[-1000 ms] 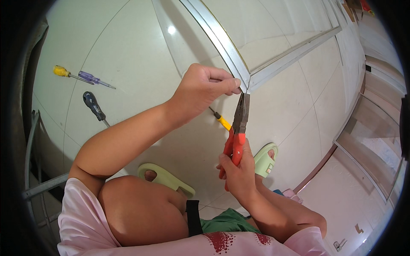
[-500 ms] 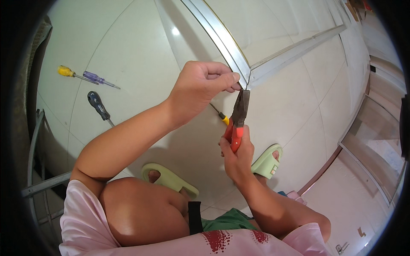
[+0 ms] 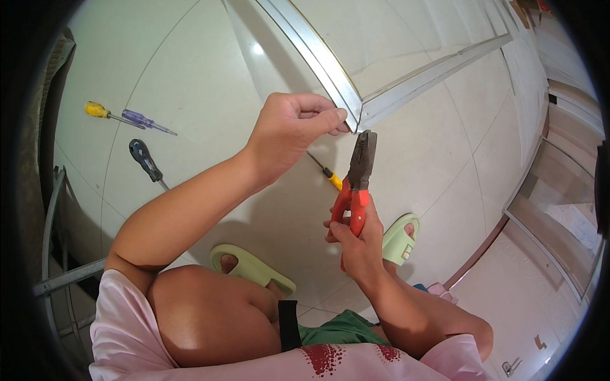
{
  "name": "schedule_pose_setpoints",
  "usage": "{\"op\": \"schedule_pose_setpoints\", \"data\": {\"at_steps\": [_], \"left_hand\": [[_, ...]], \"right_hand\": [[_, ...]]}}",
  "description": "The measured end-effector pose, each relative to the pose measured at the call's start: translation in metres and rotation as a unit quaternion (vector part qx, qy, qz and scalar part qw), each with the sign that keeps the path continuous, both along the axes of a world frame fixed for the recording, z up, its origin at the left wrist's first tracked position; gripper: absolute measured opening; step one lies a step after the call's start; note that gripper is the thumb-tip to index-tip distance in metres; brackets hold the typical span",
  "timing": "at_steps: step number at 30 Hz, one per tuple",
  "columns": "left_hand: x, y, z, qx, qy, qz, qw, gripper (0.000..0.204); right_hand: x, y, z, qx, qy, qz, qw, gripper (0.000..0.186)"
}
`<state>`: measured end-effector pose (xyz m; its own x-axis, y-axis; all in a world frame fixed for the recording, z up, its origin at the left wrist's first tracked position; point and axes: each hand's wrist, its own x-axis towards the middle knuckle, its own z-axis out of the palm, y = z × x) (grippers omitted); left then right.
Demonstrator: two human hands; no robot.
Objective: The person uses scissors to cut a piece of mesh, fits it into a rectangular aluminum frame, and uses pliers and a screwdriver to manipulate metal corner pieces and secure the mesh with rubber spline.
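My left hand grips the edge of a silver metal frame near its corner, thumb and fingers pressed together at the rim. My right hand holds red-handled pliers upright, their dark jaws at the frame's corner; whether the tips touch it or grip anything is unclear. Under and beside my hands on the tiled floor lies a yellow-handled tool with a thin shaft.
To the left on the floor lie a yellow screwdriver, a purple screwdriver and a dark-handled screwdriver. A metal rack stands at the left, a glass-panelled frame at the right. My green-slippered feet are below.
The metal frame's corner and my left hand have shifted slightly left. The pliers' jaws have risen a little, and their handles look further apart than half a second ago.
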<state>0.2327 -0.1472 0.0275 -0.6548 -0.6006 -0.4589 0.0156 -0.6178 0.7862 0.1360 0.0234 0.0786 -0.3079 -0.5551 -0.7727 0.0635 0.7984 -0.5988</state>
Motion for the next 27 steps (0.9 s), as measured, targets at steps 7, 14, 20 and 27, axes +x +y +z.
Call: {"op": "schedule_pose_setpoints", "data": {"at_steps": [7, 14, 20, 27], "left_hand": [[0.001, 0.001, -0.001, -0.003, 0.001, -0.001, 1.0, 0.023], [0.001, 0.004, -0.008, 0.002, -0.019, 0.005, 1.0, 0.022], [0.009, 0.013, -0.03, 0.029, -0.056, 0.017, 0.998, 0.017], [0.038, 0.017, -0.061, 0.036, -0.119, 0.058, 0.991, 0.009]], "right_hand": [[0.006, -0.003, 0.007, 0.003, 0.024, -0.016, 1.0, 0.035], [0.002, -0.007, 0.011, 0.037, 0.056, 0.054, 0.996, 0.03], [-0.002, 0.014, -0.012, 0.033, 0.087, 0.077, 0.993, 0.024], [-0.039, 0.04, -0.07, 0.127, 0.3, 0.188, 0.926, 0.03]]}}
